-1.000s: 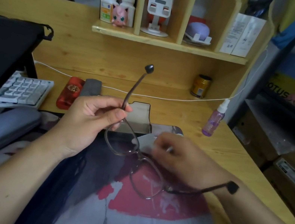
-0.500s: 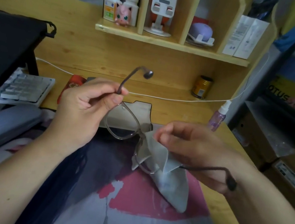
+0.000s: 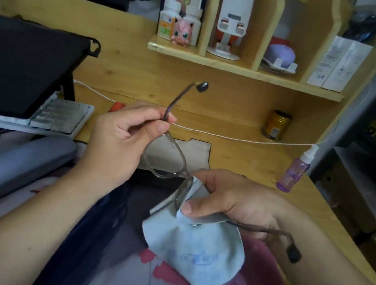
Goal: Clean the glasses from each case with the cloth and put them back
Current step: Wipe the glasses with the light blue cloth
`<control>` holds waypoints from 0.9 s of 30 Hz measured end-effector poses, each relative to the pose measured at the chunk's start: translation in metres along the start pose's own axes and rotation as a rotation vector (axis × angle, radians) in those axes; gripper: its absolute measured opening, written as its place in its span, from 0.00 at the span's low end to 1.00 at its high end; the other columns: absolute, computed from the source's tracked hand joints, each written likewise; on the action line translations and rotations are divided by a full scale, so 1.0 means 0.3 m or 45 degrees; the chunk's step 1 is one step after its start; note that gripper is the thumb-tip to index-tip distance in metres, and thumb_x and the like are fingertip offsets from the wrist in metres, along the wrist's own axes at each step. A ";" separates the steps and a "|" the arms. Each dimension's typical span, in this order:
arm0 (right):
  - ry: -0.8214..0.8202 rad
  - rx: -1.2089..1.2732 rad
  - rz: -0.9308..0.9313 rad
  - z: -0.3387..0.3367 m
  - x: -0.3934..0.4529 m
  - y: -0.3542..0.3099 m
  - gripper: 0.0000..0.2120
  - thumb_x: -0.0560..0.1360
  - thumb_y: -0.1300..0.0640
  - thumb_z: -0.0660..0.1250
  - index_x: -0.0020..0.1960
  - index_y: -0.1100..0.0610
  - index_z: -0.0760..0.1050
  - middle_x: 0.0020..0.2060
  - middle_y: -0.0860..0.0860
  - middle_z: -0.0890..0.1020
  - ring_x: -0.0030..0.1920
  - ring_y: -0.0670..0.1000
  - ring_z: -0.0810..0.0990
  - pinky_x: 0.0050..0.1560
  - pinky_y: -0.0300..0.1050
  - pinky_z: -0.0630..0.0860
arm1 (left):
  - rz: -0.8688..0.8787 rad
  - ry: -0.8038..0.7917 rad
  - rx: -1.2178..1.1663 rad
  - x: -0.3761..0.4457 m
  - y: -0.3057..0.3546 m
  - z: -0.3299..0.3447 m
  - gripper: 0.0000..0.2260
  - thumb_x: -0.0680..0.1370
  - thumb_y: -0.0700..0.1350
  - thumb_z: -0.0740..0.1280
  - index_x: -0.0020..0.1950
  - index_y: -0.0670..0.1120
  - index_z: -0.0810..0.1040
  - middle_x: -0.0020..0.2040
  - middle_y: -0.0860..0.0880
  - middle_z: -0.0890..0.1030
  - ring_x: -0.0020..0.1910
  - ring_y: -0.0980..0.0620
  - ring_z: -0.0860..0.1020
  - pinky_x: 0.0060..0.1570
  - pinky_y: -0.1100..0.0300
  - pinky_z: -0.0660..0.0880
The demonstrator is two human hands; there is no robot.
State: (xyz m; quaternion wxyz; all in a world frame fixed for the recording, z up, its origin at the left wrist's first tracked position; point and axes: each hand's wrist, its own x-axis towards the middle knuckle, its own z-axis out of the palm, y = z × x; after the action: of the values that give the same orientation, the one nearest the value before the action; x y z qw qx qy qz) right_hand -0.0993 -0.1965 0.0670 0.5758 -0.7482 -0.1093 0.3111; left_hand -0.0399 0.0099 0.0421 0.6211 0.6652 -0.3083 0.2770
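A pair of glasses point(image 3: 166, 158) with a translucent grey-brown frame is held above the desk mat. My left hand point(image 3: 116, 144) pinches the frame at the left hinge, with that temple arm pointing up. My right hand point(image 3: 229, 200) pinches a pale blue cloth point(image 3: 197, 252) around the right lens, thumb on the near side. The cloth hangs down below the hand. The other temple arm runs right along my wrist. A red case point(image 3: 118, 106) peeks out behind my left hand.
A grey zipped case point(image 3: 9, 168) lies at the left, beside a keyboard point(image 3: 60, 117) and a black laptop stand point(image 3: 19, 67). A purple spray bottle point(image 3: 295, 171) and a gold tin point(image 3: 276, 129) stand at the right. A white cable point(image 3: 233, 137) crosses the desk. Shelves rise behind.
My right hand picked the cloth up off the mat and wrapped it round the right lens. The glasses have risen and tilted, and the cloth now hangs lower.
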 end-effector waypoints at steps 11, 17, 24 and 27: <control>0.319 -0.050 -0.235 0.043 0.034 0.082 0.18 0.70 0.50 0.70 0.45 0.67 0.75 0.35 0.67 0.71 0.34 0.69 0.69 0.37 0.73 0.66 | -0.155 -0.041 -0.168 -0.011 -0.013 0.017 0.08 0.75 0.49 0.70 0.46 0.63 0.86 0.45 0.60 0.85 0.48 0.59 0.80 0.51 0.67 0.74; 0.382 0.218 -0.269 0.054 0.023 0.084 0.07 0.73 0.56 0.69 0.40 0.60 0.78 0.35 0.58 0.73 0.33 0.58 0.70 0.36 0.49 0.69 | -0.186 -0.034 -0.216 -0.006 -0.025 0.003 0.07 0.75 0.49 0.71 0.48 0.62 0.86 0.45 0.59 0.85 0.47 0.57 0.79 0.51 0.64 0.75; 0.027 0.490 -0.147 0.013 -0.003 0.088 0.12 0.78 0.66 0.66 0.60 0.69 0.77 0.55 0.65 0.81 0.55 0.62 0.80 0.59 0.54 0.79 | -0.142 0.003 -0.126 0.003 -0.029 -0.023 0.09 0.78 0.48 0.69 0.49 0.63 0.85 0.45 0.59 0.84 0.42 0.59 0.78 0.47 0.62 0.73; -0.156 0.384 -0.056 0.005 -0.008 0.089 0.19 0.75 0.75 0.65 0.65 0.70 0.73 0.59 0.68 0.79 0.56 0.63 0.79 0.58 0.52 0.80 | -0.096 -0.028 -0.070 -0.004 -0.032 -0.010 0.12 0.79 0.44 0.69 0.49 0.63 0.85 0.46 0.60 0.84 0.45 0.60 0.79 0.49 0.65 0.74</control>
State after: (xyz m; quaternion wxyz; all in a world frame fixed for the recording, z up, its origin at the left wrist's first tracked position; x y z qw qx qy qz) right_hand -0.1072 -0.2049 0.0428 0.6805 -0.6303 -0.1127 0.3563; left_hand -0.0334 0.0135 0.0350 0.6458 0.6618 -0.2973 0.2377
